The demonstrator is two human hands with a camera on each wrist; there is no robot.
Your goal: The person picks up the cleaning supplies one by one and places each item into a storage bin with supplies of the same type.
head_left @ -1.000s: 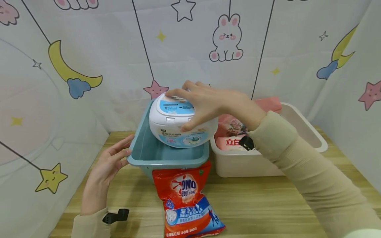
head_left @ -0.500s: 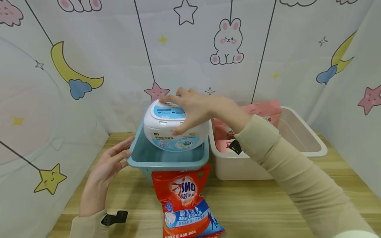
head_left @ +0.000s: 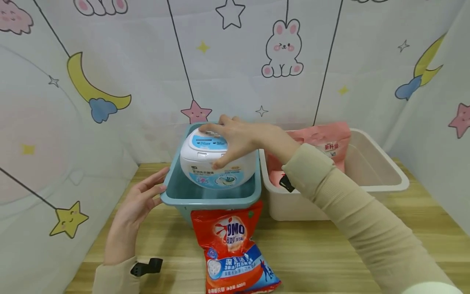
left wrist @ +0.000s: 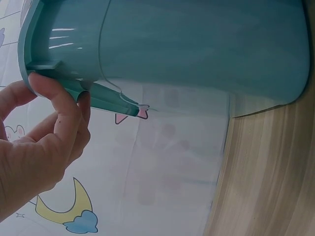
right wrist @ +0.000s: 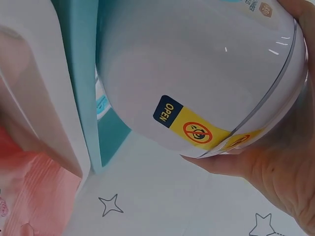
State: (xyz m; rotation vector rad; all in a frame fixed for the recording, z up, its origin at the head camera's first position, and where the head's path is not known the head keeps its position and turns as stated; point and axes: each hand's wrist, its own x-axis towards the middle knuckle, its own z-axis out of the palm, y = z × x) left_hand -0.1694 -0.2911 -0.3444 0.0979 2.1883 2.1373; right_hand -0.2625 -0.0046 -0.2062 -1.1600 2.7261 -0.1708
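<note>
My right hand (head_left: 242, 138) grips a white plastic tub of laundry pods (head_left: 194, 160) from above, fingers and thumb spread around its lid. The tub sits partly inside the teal bin (head_left: 211, 202), slightly tilted. In the right wrist view, a yellow and black OPEN label (right wrist: 170, 111) shows on the tub (right wrist: 162, 59). My left hand (head_left: 141, 198) holds the bin's left rim. The left wrist view has thumb and fingers pinching that rim at the edge of the teal wall (left wrist: 197, 44). Whether the tub touches the bin's bottom is hidden.
A red bag of OMO washing powder (head_left: 233, 249) lies in front of the teal bin on the wooden table (head_left: 315, 249). To the right stands a white bin (head_left: 383, 163) with pink packages (head_left: 330, 139) inside. A patterned curtain (head_left: 227, 65) hangs behind.
My right hand has lowered the tub of laundry pods deeper into the teal bin, shifting it a little to the left. The left hand keeps hold of the rim.
</note>
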